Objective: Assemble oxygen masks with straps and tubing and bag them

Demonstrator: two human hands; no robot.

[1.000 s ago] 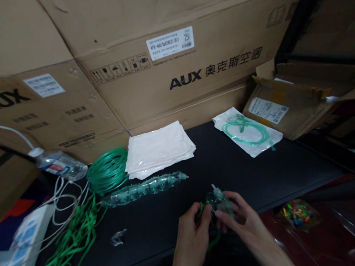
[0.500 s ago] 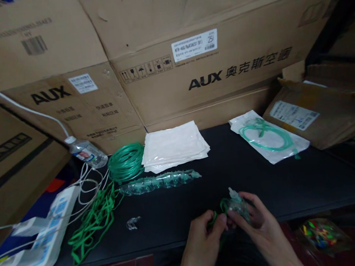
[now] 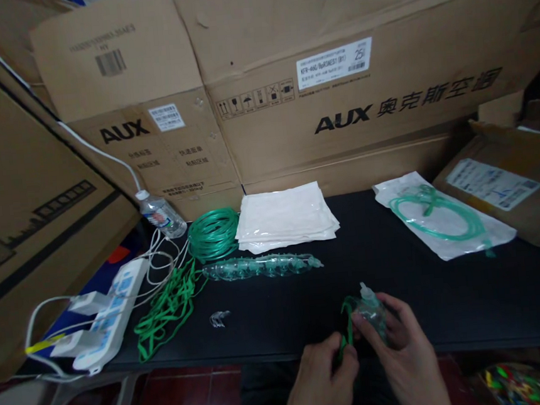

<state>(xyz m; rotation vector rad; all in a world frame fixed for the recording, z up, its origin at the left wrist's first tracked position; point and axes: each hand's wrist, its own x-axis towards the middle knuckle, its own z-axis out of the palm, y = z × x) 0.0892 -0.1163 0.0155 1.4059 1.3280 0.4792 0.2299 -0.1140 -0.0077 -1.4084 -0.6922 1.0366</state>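
Near the table's front edge, my right hand [image 3: 400, 345] is closed around a clear green-tinted oxygen mask [image 3: 370, 310], its pale connector pointing up. My left hand [image 3: 325, 374] pinches a green elastic strap [image 3: 349, 325] just left of the mask. The strap runs up beside the mask; where it joins the mask is partly hidden by my fingers. Further left lie a row of nested clear masks [image 3: 261, 267], a heap of green straps [image 3: 169, 312] and a few small metal clips [image 3: 220, 319].
Behind are a coil of green tubing [image 3: 213, 234], a stack of white pouches [image 3: 285, 217] and a pouch holding a tubing set [image 3: 444, 247]. A bottle [image 3: 162, 217] and power strip [image 3: 114, 317] with cables sit left. Cardboard boxes [image 3: 269, 139] stand along the back.
My left hand has moved down and away from the mask, drawing the green strap out between the hands. The view has shifted, so the table's things sit further right.
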